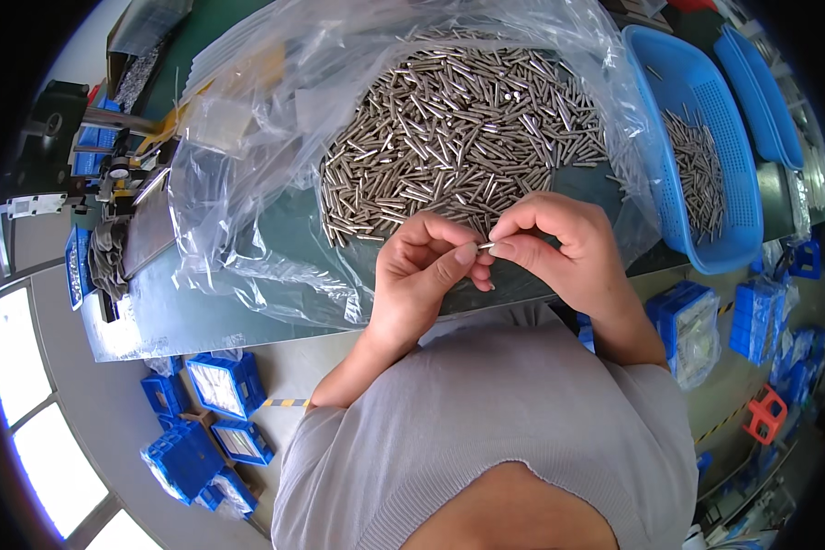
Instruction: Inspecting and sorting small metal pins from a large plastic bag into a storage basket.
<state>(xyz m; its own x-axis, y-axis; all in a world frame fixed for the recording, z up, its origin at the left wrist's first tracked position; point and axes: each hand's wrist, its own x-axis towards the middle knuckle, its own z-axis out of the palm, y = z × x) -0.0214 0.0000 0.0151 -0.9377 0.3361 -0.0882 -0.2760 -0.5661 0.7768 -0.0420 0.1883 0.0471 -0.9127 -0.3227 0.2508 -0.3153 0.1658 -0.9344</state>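
Note:
Close to the table's front edge, my left hand [428,273] and my right hand [562,246] meet over the near side of a heap of metal pins [458,128]. Between them is one small metal pin [486,246], pinched at its ends by thumbs and fingers. The heap of slim, silvery pins lies on a large clear plastic bag [247,183] spread over the green tabletop [325,341]. What the curled fingers of my left hand may hide cannot be seen.
At right stands a blue perforated basket [738,188] with more pins [698,174] inside, and another blue basket [759,96] beyond it. A metal apparatus [119,165] occupies the table's left end. Blue crates [225,385] and a red stool [765,415] are on the floor.

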